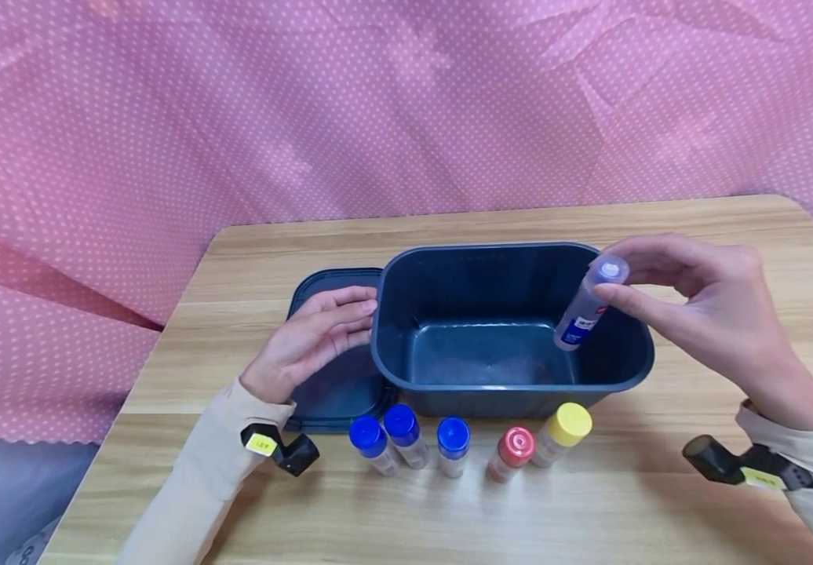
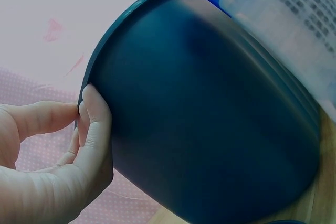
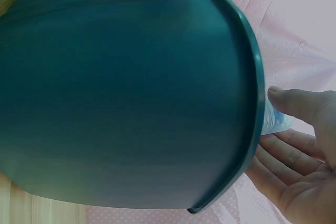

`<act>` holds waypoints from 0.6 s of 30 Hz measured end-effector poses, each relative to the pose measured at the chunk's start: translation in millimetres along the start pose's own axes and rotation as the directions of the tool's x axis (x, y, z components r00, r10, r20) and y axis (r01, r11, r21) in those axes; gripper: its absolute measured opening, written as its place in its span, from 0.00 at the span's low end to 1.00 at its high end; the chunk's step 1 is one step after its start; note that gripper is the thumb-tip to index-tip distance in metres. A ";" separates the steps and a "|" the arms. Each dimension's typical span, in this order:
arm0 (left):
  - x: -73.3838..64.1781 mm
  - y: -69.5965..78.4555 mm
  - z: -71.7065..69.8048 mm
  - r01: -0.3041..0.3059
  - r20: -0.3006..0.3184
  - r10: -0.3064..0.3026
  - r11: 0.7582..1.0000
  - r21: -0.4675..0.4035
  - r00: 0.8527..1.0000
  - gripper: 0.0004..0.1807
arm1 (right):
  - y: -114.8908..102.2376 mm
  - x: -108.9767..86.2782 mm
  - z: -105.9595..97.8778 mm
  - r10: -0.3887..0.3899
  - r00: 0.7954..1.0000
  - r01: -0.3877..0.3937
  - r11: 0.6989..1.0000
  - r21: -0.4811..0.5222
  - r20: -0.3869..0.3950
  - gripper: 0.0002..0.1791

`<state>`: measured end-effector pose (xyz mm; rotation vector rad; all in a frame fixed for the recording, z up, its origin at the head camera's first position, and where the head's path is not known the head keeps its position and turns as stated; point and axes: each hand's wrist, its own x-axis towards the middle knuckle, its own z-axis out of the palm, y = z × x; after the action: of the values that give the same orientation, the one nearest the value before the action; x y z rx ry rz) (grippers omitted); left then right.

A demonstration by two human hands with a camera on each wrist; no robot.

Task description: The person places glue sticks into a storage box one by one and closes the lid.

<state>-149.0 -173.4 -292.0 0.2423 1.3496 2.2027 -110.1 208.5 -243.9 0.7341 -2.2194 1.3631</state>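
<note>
A dark blue plastic bin [image 1: 489, 396] stands with its opening up. My right hand [image 1: 703, 298] pinches a clear glue bottle [image 1: 579, 320] with a blue label near its top, between thumb and fingers. The bottle slants with its lower end inside the bin's right end. In the right wrist view the bin wall [image 3: 131, 93] hides most of that bottle. My left hand [image 1: 322, 333] is at the bin's left end, fingers nearly straight and fingertips at the rim; the left wrist view shows the fingers [image 2: 97, 129] against the outer wall, with the thumb beside the rim.
A dark blue lid [image 1: 343, 380] lies left of the bin, partly under my left hand. In front stand three blue-capped bottles [image 1: 453, 443], a red-capped bottle [image 1: 512, 453] and a yellow-capped bottle [image 1: 563, 433]. A pink dotted curtain [image 1: 378, 118] hangs behind the wooden table [image 1: 661, 510].
</note>
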 end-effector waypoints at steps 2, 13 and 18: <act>0.0 0.3 -0.1 0.001 0.005 -0.001 1.000 -0.004 1.000 0.12 | 0.9 0.5 0.9 0.001 1.000 -0.001 1.000 -0.016 0.002 0.21; 2.6 3.4 0.5 0.004 -0.004 -0.004 1.000 -0.019 1.000 0.11 | 10.5 7.0 2.7 -0.032 0.999 0.035 0.994 -0.106 0.024 0.21; 4.1 3.5 -0.1 0.002 0.002 -0.002 1.000 -0.026 1.000 0.10 | 14.7 10.5 4.0 -0.039 0.998 0.046 0.990 -0.135 0.050 0.23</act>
<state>-153.7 -172.5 -289.4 0.2332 1.3189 2.2163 -127.8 208.2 -249.1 0.7671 -2.2942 1.1716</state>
